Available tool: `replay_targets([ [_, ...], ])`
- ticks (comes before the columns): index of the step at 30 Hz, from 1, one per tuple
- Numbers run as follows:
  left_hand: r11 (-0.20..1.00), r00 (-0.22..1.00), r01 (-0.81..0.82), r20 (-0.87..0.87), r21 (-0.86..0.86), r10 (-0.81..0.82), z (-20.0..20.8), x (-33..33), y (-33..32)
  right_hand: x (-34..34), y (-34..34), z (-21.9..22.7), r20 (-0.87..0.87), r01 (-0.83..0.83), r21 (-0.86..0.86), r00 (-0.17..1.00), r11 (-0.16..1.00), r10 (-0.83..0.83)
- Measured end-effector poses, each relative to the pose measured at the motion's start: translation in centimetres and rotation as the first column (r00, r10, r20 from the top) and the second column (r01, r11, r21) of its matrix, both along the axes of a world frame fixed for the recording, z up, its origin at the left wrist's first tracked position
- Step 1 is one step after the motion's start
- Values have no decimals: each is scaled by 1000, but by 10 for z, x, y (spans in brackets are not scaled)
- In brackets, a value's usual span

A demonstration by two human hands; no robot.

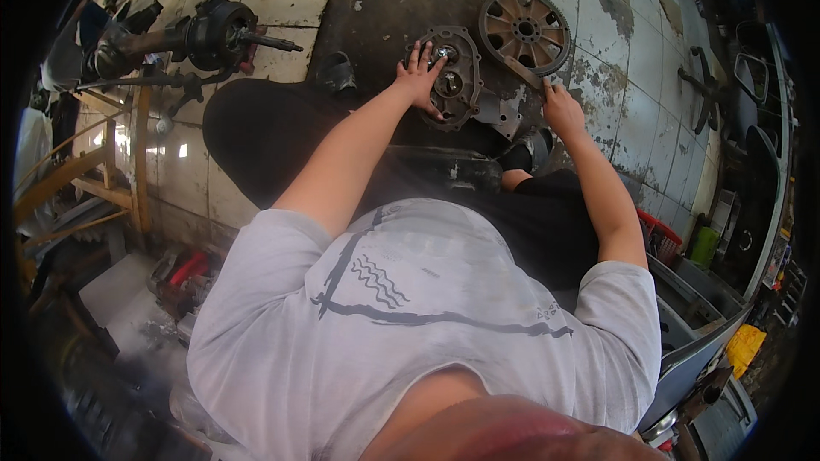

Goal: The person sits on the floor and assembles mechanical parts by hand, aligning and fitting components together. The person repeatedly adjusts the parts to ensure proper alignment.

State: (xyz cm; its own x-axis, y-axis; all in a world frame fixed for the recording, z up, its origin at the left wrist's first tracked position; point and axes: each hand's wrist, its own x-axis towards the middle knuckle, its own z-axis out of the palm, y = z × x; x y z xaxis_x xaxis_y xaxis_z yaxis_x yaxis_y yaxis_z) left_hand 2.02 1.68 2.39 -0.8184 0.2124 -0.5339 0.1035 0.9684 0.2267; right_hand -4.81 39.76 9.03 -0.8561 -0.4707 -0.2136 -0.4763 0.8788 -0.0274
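On the dark patch of floor lies a round-edged metal gearbox housing (465, 77) with bolt holes around its rim and shiny bearings inside. My left hand (418, 84) rests on its left side, fingers spread. My right hand (564, 109) is closed around the near end of a flat brownish bar (519, 71), whose far end points toward the housing. Just beyond the bar lies a toothed flywheel (525, 27) with rusty spokes. A flat metal plate with holes (500, 113) sits between the housing and my legs.
A small dark metal cup-like part (336, 72) lies left of the housing. Farther left is a heavy axle-like assembly (218, 32) near a wooden frame (141, 158). At right stand a red basket (659, 235), a green container (704, 246) and a metal rack.
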Motion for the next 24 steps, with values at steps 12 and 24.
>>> replay_targets([
  [12,1000,1000,6,-3,24,-6,2,-5,-1,9,-6,10,-9,-50,-170,999,984,49],
  [24,1000,1000,11,-8,-23,-11,5,-5,5,21,-34,13,10,-247,-227,967,942,255],
])
